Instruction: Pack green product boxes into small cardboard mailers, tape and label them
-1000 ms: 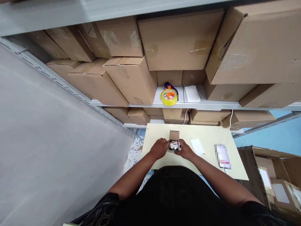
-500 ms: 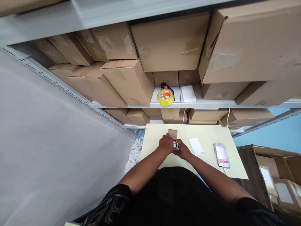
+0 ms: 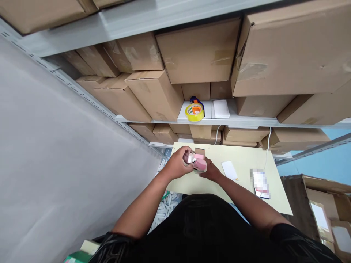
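My left hand [image 3: 177, 164] is curled around a shiny silver, rounded object [image 3: 189, 157], raised above the table; its exact kind cannot be made out. Touching or just beside it is a pink piece [image 3: 200, 164], which lies between my two hands. I cannot tell whether the pink piece is joined to the silver object. My right hand [image 3: 211, 170] is closed on the side of a small cardboard box [image 3: 200, 151], whose brown flap stands up behind the pink piece. Most of the box is hidden by the pink piece and my fingers.
On the pale table [image 3: 219, 190] lie a white card [image 3: 229, 170] and a phone [image 3: 260, 182] with a white cable. Ahead, shelves hold cardboard boxes [image 3: 200, 54], a yellow tape roll [image 3: 195, 112] and a white stack [image 3: 221, 109]. An open carton [image 3: 294, 197] stands at right.
My left hand has drawn up and left from the small box, now with the silver object in it. The pink piece has come into view. My right hand stays at the box.
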Motion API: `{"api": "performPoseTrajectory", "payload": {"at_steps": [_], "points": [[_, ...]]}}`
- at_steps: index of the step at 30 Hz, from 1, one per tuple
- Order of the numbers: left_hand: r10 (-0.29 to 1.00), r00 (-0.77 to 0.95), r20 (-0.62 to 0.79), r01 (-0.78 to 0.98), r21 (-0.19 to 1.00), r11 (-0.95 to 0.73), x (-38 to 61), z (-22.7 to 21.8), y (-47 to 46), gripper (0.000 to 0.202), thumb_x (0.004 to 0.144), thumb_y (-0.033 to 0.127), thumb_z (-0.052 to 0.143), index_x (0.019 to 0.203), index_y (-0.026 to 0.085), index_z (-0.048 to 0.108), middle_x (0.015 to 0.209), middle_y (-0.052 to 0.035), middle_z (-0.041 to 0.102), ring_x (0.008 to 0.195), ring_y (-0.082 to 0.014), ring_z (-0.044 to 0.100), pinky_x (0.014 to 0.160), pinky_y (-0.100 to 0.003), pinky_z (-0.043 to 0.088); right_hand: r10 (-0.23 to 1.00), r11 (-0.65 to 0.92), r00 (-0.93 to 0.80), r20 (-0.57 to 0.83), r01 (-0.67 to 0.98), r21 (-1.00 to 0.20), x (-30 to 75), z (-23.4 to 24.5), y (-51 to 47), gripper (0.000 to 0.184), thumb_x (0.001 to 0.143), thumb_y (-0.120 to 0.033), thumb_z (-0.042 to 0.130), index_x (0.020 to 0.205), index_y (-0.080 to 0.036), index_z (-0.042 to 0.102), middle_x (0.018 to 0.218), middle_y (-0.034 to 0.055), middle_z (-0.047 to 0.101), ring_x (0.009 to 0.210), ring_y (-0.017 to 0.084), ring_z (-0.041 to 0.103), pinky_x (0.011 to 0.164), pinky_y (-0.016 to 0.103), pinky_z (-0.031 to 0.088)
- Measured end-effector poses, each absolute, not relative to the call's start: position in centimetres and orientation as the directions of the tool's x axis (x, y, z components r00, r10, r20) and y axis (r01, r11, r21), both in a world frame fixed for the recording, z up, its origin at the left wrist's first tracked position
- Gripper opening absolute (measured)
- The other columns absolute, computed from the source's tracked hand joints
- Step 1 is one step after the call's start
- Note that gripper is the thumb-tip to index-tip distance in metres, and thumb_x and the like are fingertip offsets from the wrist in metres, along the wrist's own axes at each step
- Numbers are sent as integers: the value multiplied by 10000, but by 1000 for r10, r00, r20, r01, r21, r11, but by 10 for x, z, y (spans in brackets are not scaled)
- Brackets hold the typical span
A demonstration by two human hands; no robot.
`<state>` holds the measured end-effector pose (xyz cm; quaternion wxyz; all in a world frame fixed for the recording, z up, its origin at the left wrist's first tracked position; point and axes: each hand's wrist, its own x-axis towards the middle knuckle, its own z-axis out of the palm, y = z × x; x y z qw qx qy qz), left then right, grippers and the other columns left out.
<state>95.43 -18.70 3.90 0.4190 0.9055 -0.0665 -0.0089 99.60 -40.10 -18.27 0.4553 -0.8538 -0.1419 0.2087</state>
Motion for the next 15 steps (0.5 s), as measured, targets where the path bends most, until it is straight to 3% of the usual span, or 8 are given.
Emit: {"api": "performPoseTrajectory", "payload": {"at_steps": [3, 6, 8, 10, 12, 15], "points": [[-39, 994, 103, -109, 896, -431, 943, 36, -177, 570, 743, 259, 693, 1293, 213, 548, 1096, -56, 659, 920, -175, 622, 846, -301, 510, 381, -569, 884, -270, -6, -822, 986, -164, -427, 1141, 581, -300, 863, 1583, -261, 318, 1610, 150, 363, 1491, 383, 345, 1201, 551, 314], [-26, 996, 90, -93, 982, -165, 934, 27, -179, 624, 774, 415, 703, 1334, 200, 533, 1266, -125, 657, 1170, -275, 631, 977, -392, 503, 359, -348, 891, -279, -150, -925, 966, -131, -454, 779, 783, -464, 717, 1494, -276, 460, 1575, 132, 428, 1384, 342, 497, 1142, 531, 408], [-36, 996, 77, -78, 997, -17, 932, 21, -186, 669, 770, 509, 713, 1337, 204, 533, 1312, -138, 646, 1252, -317, 609, 1028, -442, 492, 461, -65, 831, -312, -319, -945, 952, -106, -462, 611, 894, -586, 580, 1423, -285, 525, 1487, 134, 534, 1254, 328, 610, 1029, 514, 507], [-40, 996, 74, -69, 993, 101, 932, 17, -197, 680, 769, 560, 712, 1326, 210, 539, 1320, -141, 647, 1268, -335, 606, 1045, -472, 492, 629, 118, 715, -305, -476, -872, 941, -83, -459, 654, 904, -681, 529, 1418, -276, 527, 1384, 149, 612, 1132, 332, 675, 919, 504, 561], [-13, 997, 70, -67, 981, 180, 932, 15, -209, 693, 791, 597, 681, 1350, 222, 519, 1380, -146, 617, 1292, -338, 591, 1056, -487, 492, 743, 145, 601, -295, -574, -806, 933, -67, -451, 714, 867, -723, 559, 1392, -240, 543, 1255, 161, 663, 984, 324, 712, 810, 477, 582], [137, 991, 2, -28, 982, 185, 928, 8, -227, 766, 830, 639, 640, 1460, 265, 416, 1514, -140, 511, 1333, -317, 555, 1052, -462, 498, 673, 141, 675, -302, -518, -843, 927, -57, -441, 718, 816, -684, 651, 1355, -223, 542, 1147, 138, 666, 898, 294, 695, 742, 426, 574]]}}
